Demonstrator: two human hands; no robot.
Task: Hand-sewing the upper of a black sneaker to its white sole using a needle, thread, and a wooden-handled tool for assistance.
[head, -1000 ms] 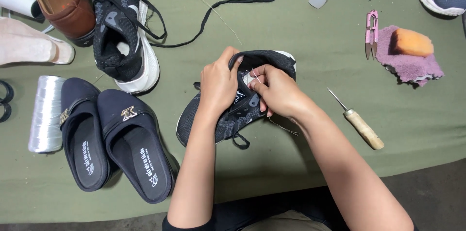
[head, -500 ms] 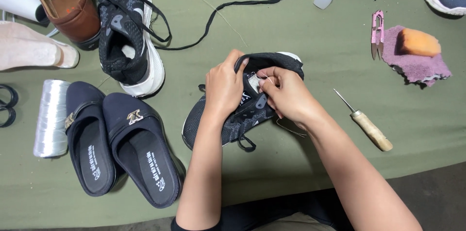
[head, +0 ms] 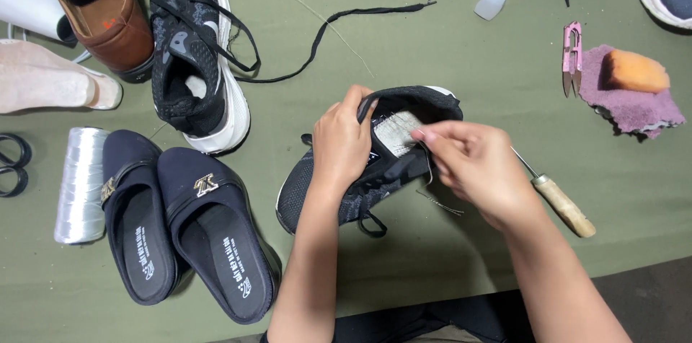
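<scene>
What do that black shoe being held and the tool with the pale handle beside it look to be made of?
Black sneaker: seemingly knit mesh fabric, matte, with a visibly woven, soft-looking upper. Awl: handle looks like pale unvarnished wood, by its tan colour; the thin shaft appears to be metal, grey and slightly shiny.

Pale rectangular label (head: 396,132) (printed) inside black sneaker (head: 317,188) tongue, between both hands

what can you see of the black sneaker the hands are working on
The black sneaker is knit mesh, lying tilted on the green table, toe toward the person, opening up. A pale insole shows inside. The left hand grips the collar; the right hand pinches at the tongue edge. A loose lace end trails beneath it.
</scene>
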